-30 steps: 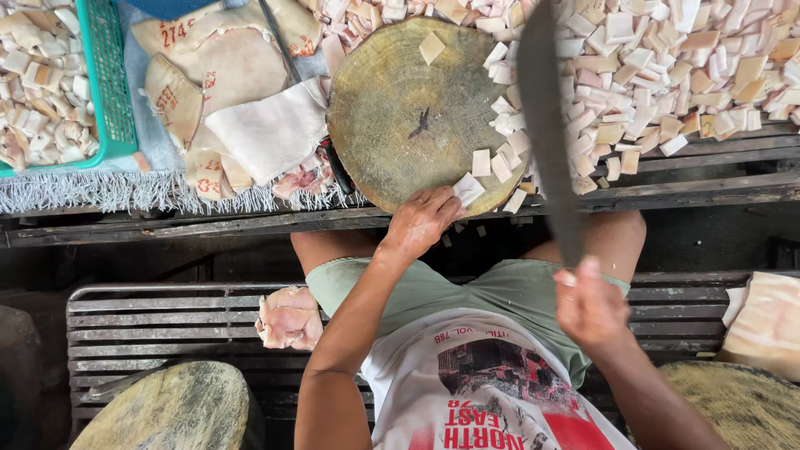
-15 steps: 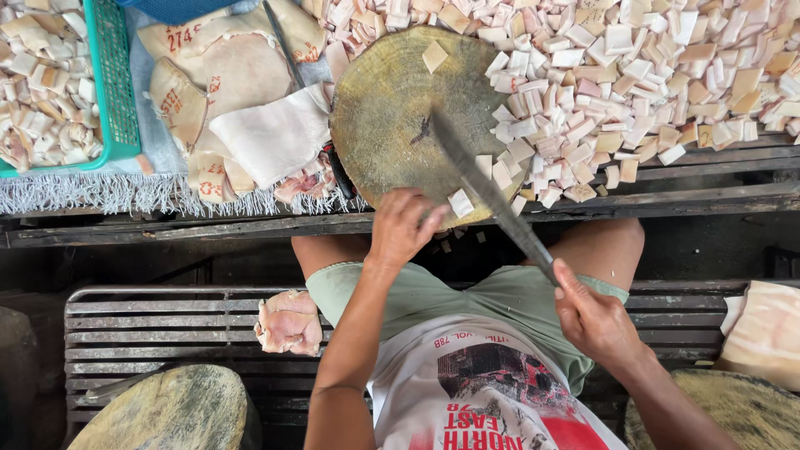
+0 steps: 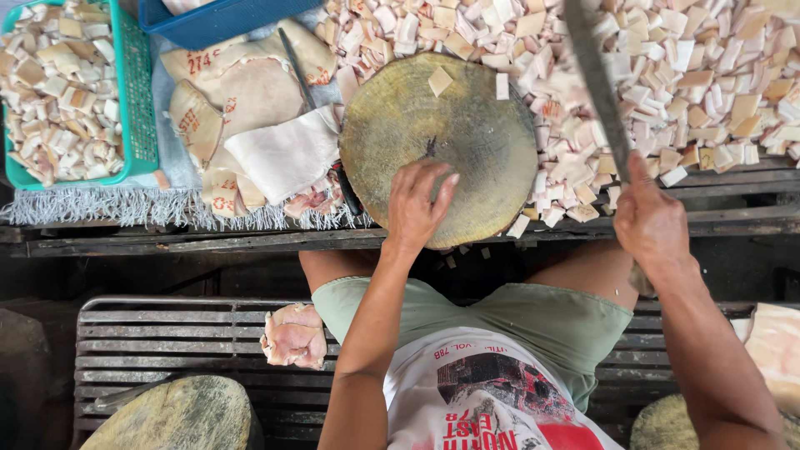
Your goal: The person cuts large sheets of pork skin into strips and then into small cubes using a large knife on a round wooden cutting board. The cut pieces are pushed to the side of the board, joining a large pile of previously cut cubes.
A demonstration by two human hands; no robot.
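A round wooden block (image 3: 439,146) is seen at the centre top of the frame, resting on a dark plank bench (image 3: 250,242). The left hand (image 3: 418,204) is laid flat on the lower part of the block, its fingers spread slightly and nothing held in them. The right hand (image 3: 652,223), at the right of the frame, is closed around the handle of a long cleaver (image 3: 598,83), whose blade is raised and runs up to the top edge, over a heap of pale cut pieces (image 3: 683,83). That heap is spread from the top centre across the upper right, touching the block's right rim; two loose pieces are left lying on the block's upper part. Just left of the block, a stack of large pale skin sheets (image 3: 250,125) is laid on a fringed cloth (image 3: 108,208), with a dark knife (image 3: 300,75) lying across it. At the upper left, a green basket (image 3: 133,100) is filled with more cut pieces, and a blue basket (image 3: 217,17) is seen beside it at the top edge. At lower left, a pink lump of meat (image 3: 293,335) is set on a slatted bench (image 3: 167,333), near a second round block (image 3: 175,414).
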